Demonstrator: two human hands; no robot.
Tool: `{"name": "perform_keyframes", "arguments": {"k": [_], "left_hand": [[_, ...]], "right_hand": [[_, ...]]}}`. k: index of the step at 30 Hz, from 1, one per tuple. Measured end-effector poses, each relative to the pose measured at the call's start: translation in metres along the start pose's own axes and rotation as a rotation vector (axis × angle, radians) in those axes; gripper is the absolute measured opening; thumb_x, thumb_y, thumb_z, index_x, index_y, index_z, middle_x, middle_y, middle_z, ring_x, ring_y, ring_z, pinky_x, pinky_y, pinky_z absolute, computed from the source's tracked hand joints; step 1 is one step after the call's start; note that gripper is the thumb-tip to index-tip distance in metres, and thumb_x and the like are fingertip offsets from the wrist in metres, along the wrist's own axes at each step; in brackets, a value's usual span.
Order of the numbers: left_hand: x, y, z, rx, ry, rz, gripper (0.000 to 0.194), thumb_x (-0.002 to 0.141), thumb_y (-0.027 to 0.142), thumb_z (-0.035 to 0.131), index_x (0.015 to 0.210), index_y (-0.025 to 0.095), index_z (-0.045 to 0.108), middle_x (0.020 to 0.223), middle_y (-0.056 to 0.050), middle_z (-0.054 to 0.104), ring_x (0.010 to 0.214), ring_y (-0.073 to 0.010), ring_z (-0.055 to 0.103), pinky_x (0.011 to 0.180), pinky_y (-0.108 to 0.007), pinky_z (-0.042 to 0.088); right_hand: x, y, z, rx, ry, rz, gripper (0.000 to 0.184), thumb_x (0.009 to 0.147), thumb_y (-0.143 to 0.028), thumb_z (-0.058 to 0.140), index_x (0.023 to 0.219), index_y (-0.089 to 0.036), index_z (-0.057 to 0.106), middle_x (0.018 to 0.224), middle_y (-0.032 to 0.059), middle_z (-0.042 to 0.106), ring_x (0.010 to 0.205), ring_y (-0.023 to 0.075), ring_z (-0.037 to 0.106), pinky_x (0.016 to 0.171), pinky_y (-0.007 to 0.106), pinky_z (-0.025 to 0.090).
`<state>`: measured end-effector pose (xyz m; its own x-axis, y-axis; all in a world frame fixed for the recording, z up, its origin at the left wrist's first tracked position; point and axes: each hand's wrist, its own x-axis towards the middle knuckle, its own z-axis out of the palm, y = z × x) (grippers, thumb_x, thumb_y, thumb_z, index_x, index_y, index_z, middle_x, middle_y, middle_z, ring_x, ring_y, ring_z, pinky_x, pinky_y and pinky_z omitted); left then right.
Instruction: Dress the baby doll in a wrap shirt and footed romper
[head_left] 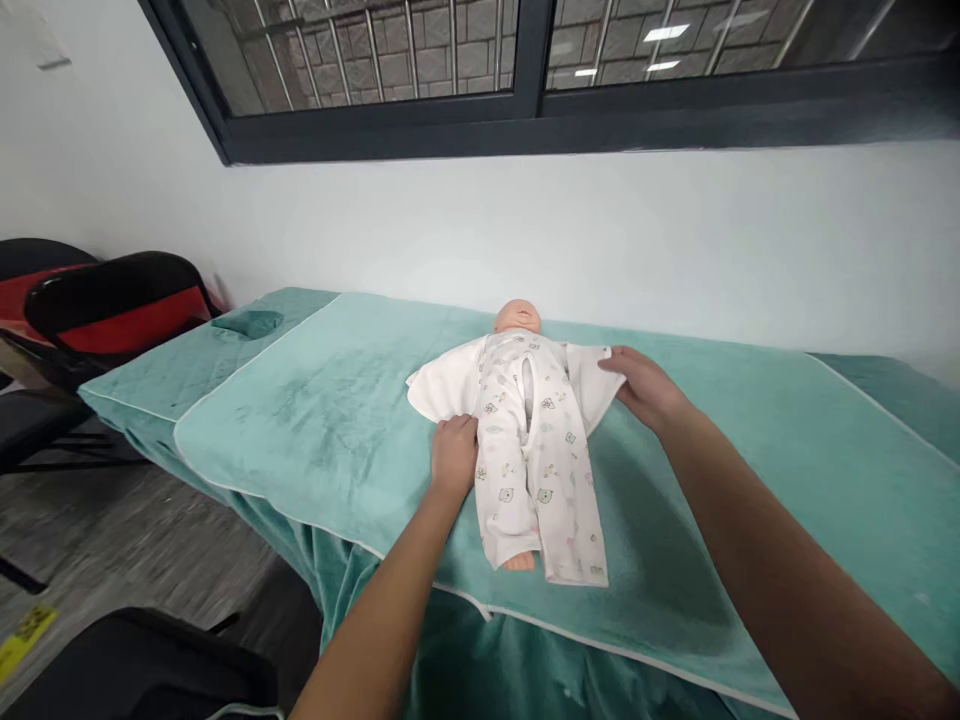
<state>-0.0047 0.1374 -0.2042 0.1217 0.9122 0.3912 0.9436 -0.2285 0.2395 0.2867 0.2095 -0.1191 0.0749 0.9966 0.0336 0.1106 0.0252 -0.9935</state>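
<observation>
A baby doll (517, 317) lies on its back, head toward the wall, one bare foot (520, 561) showing at a trouser cuff. Printed baby trousers (506, 480) with a slit at the crotch cover its front and legs. White baby top (450, 380) fabric spreads out on both sides. My right hand (649, 388) is closed, pinching the top's outer edge on the right and lifting it slightly. At the doll's left side in view, my left hand (454, 452) is closed with curled fingers against the clothing's edge; the fingertips are partly hidden.
A green plush cover (337, 430) with pale piping lies over the bed, which has a face hole (251, 323) at its left end. Behind it are a white wall (600, 240) and a dark-framed window (465, 125). Black and red chairs (127, 305) stand at left; another black chair (142, 665) is nearer.
</observation>
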Motion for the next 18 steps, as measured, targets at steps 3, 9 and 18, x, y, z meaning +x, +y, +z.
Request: {"name": "perform_keyframes", "arguments": {"k": [3, 9, 18], "left_hand": [[0.0, 0.0, 0.0, -0.003, 0.004, -0.001, 0.019, 0.09, 0.012, 0.052, 0.076, 0.018, 0.063, 0.085, -0.006, 0.069, 0.078, -0.021, 0.059, 0.072, -0.034, 0.038], [0.0, 0.001, 0.0, -0.006, 0.009, 0.001, 0.02, 0.092, 0.013, 0.051, 0.077, 0.019, 0.064, 0.082, -0.005, 0.068, 0.077, -0.0213, 0.059, 0.072, -0.034, 0.037], [0.0, -0.002, 0.004, -0.018, -0.007, -0.013, 0.015, 0.09, 0.016, 0.056, 0.078, 0.019, 0.064, 0.084, -0.005, 0.069, 0.078, -0.0214, 0.058, 0.073, -0.034, 0.038]], "right_hand": [[-0.005, -0.034, 0.03, 0.022, -0.128, -0.108, 0.019, 0.069, -0.034, 0.066, 0.082, -0.023, 0.057, 0.082, -0.0009, 0.06, 0.078, 0.0178, 0.059, 0.069, 0.03, 0.047], [-0.031, -0.048, 0.062, -0.725, -0.403, -0.435, 0.014, 0.079, -0.029, 0.059, 0.092, -0.024, 0.06, 0.125, 0.0066, 0.062, 0.114, 0.0292, 0.057, 0.097, 0.044, 0.044], [-0.077, -0.008, 0.061, -0.861, 0.007, -0.428, 0.041, 0.086, -0.042, 0.061, 0.123, -0.022, 0.057, 0.114, 0.0095, 0.065, 0.105, 0.029, 0.06, 0.084, 0.042, 0.05]]}}
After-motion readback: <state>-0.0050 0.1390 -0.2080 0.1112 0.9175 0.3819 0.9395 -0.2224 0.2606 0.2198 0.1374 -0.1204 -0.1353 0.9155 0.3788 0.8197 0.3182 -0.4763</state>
